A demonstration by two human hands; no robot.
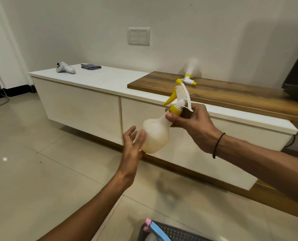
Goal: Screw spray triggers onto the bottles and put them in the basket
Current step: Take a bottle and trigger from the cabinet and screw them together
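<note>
A long, low white bench point(99, 80) is set against the wall, with flat drawer fronts below. Its right part is topped by a raised wooden slab point(231, 94). On the white top, near the left end, a grey handheld controller point(64, 67) is laid, and just right of it a folded grey cloth point(90, 66). On the wooden slab a second spray bottle point(191, 72) is laid on its side by the wall, its yellow-and-white trigger toward the camera. A dark object point(297, 79) is seen at the slab's far right. On the tiled floor point(40, 171), at the bottom edge, a dark perforated basket point(177, 233) is set.
</note>
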